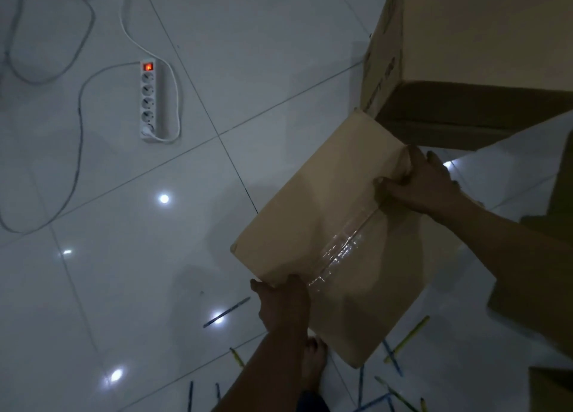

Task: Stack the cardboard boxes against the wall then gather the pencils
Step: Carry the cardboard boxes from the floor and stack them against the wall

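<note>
- A large cardboard box (465, 39) stands at upper right. A power strip (149, 100) and its cables lie on the tiled floor (279, 55) at left.
- The smaller cardboard box (325, 225) is tan, its seam sealed with clear tape, 1 corner just beside the large box.
- The left hand (283, 303) grips its near edge and the right hand (418, 185) grips its far edge.
- Pencils (226, 312) lie scattered around a bare foot (314, 359).
- Open floor lies between strip and boxes.

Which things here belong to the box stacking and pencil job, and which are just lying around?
Job: taped box, gripped by left hand and right hand; large box behind it; yellow pencil and blue pencil on the floor.
Lying about: power strip, grey cable.
</note>
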